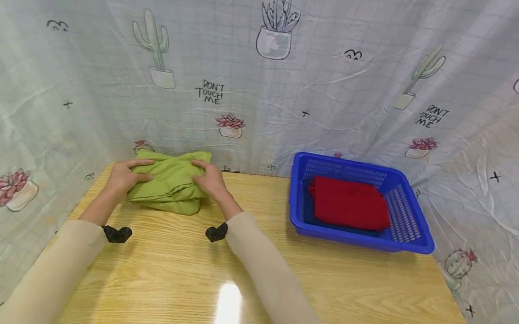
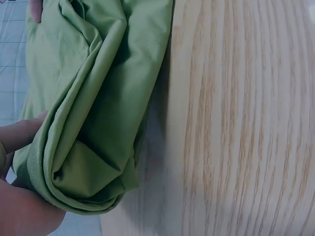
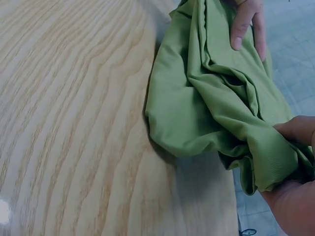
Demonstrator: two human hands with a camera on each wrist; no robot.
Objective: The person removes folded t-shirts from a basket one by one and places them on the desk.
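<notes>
A folded, crumpled green garment (image 1: 168, 180) lies at the far left of the wooden table, its layers bunched and creased. At its left end, my left hand (image 1: 125, 176) grips the cloth between thumb and fingers. My right hand (image 1: 210, 179) pinches the opposite end. In the left wrist view, the rolled layers of the garment (image 2: 74, 113) curve round at the gripped end. The right wrist view shows the garment's near corner (image 3: 275, 157) gathered between thumb and fingers, with the end lifted off the table. Parts of the fingers are hidden by cloth.
A blue plastic basket (image 1: 401, 219) stands at the far right of the table (image 1: 170, 281). Inside it, a folded red cloth (image 1: 351, 203) lies on a dark blue one (image 1: 309, 209). A printed curtain (image 1: 263, 102) hangs behind the table and along both sides.
</notes>
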